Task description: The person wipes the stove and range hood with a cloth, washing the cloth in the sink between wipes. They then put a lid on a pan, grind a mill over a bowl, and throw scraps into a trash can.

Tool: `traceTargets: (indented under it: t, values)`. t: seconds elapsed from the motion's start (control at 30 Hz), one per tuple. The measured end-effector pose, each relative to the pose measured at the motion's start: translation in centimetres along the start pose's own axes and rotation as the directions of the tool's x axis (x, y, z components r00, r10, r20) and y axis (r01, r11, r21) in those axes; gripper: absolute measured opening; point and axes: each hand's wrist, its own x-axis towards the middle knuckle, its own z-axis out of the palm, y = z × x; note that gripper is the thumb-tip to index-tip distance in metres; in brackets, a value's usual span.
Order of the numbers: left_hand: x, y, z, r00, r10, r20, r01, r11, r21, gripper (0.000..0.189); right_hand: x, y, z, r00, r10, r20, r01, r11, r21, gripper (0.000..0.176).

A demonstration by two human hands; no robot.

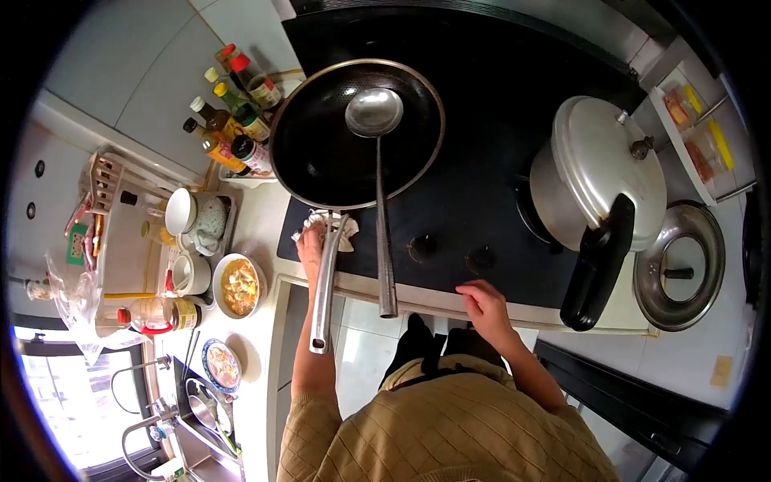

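My left hand (310, 251) is at the front left of the black stovetop, its fingers closed on a crumpled white cloth (345, 231) pressed to the surface. Part of that hand and cloth is hidden by the wok's metal handle (324, 297). Above them sits a dark wok (321, 153), with a steel ladle (375, 112) resting in it and the ladle's handle hanging past the front edge. My right hand (487, 312) hovers near the counter's front edge, empty, with loosely bent fingers apart, close to the stove knobs (480, 257).
A pressure cooker (598, 177) stands on the right burner, its black handle jutting over the front edge. Beside it lies a steel lid (699, 301). On the left are sauce bottles (229, 120), a bowl of food (240, 286), a patterned dish (221, 365) and a sink (201, 450).
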Motion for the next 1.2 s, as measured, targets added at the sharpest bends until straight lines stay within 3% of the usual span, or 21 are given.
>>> traceTargets:
  t: [0.03,0.13,0.17,0.2,0.27,0.3,0.33,0.37,0.4,0.43,0.47,0.5,0.57,0.6,0.63,0.7,0.8,0.9,1.03,1.13,1.2]
  values:
    - [-0.3,0.2,0.1,0.915,0.396,0.076,-0.367,0.741,0.563,0.028,-0.4,0.2,-0.4,1.000,0.012,-0.009,-0.012,1.000,0.005,0.018]
    - [-4.5,-0.3,2.8,0.992,0.126,0.016,-0.127,0.976,0.175,0.038,-1.1,0.5,-1.8,0.999,0.045,-0.019,-0.044,0.998,0.044,0.017]
    - [-7.1,4.2,4.0,0.958,0.284,0.042,-0.278,0.880,0.386,0.038,-1.4,0.8,-2.3,0.999,0.052,-0.003,-0.052,0.998,0.037,0.017]
    - [-9.5,3.7,6.5,0.992,0.012,0.122,-0.050,0.950,0.309,0.041,-1.7,1.3,-2.7,0.999,0.049,0.023,-0.050,0.998,0.034,0.017]
    - [-13.1,9.2,9.2,0.878,0.478,-0.030,-0.414,0.788,0.456,0.045,-1.8,1.8,-3.0,0.999,-0.003,0.050,-0.001,0.997,0.073,0.015]
    - [-14.6,10.7,10.5,0.987,0.157,0.022,-0.150,0.884,0.443,0.038,-1.5,2.1,-3.0,0.994,-0.094,0.046,0.091,0.993,0.079,0.014]
    - [-15.7,10.9,11.0,0.988,0.146,0.057,-0.152,0.801,0.579,0.047,-1.2,1.5,-3.6,0.988,-0.064,0.138,0.053,0.995,0.085,0.014]
    - [-16.2,10.1,11.5,0.983,0.183,0.007,-0.162,0.852,0.498,0.047,-1.3,3.0,-3.1,0.982,-0.106,0.154,0.087,0.989,0.121,0.015]
    - [-16.6,8.8,11.6,0.970,0.233,0.063,-0.225,0.777,0.588,0.042,-1.1,3.0,-2.8,0.977,-0.088,0.195,0.063,0.989,0.130,0.015]
    - [-16.6,8.6,11.5,0.984,0.110,0.138,-0.173,0.759,0.628,0.035,-0.9,3.8,-2.6,0.959,-0.111,0.260,0.078,0.988,0.136,0.016]
    - [-16.2,10.5,10.0,0.986,0.025,0.166,-0.114,0.825,0.553,0.026,-0.9,4.5,-2.0,0.949,-0.112,0.296,0.067,0.985,0.160,0.016]
    - [-16.4,9.2,10.4,0.988,0.151,-0.012,-0.127,0.869,0.478,0.022,-1.0,4.8,-1.8,0.938,-0.094,0.335,0.024,0.978,0.207,0.016]
    - [-15.9,11.6,9.3,0.963,0.068,-0.260,-0.017,0.981,0.194,0.021,-1.2,4.6,-1.7,0.925,-0.087,0.369,-0.018,0.962,0.271,0.013]
    - [-16.1,13.3,8.3,0.911,-0.371,-0.177,0.349,0.926,-0.146,0.022,-1.4,3.9,-2.0,0.924,-0.069,0.376,-0.043,0.958,0.283,0.014]
    - [-16.0,13.8,7.9,0.796,-0.602,-0.066,0.490,0.704,-0.515,0.019,-1.4,2.9,-1.9,0.927,-0.057,0.371,-0.057,0.956,0.289,0.014]
    - [-17.0,11.1,7.2,0.720,-0.683,0.125,0.386,0.243,-0.890,0.019,-1.9,0.5,-1.2,0.929,-0.097,0.357,-0.038,0.935,0.352,0.015]
    - [-20.3,12.1,-1.3,0.703,-0.698,0.140,0.239,0.046,-0.970,0.022,-3.7,-2.7,2.3,0.906,-0.094,0.413,-0.072,0.927,0.369,0.016]
    - [-26.1,10.1,-11.9,0.709,-0.705,0.004,0.137,0.132,-0.982,0.025,-7.3,-6.6,8.3,0.865,-0.116,0.487,-0.093,0.919,0.384,0.016]
    - [-36.7,3.5,-25.8,0.609,-0.706,-0.362,0.116,0.531,-0.840,0.023,-14.5,-13.3,18.3,0.730,-0.223,0.646,-0.116,0.892,0.438,0.014]
    - [-42.6,1.2,-35.6,0.347,-0.489,-0.800,0.220,0.872,-0.438,0.017,-20.4,-20.6,25.3,0.601,-0.377,0.704,-0.001,0.881,0.473,0.011]
    - [-46.5,-1.6,-41.1,0.250,-0.252,-0.935,0.494,0.864,-0.101,0.019,-23.6,-24.9,29.3,0.518,-0.547,0.658,0.180,0.821,0.541,0.010]
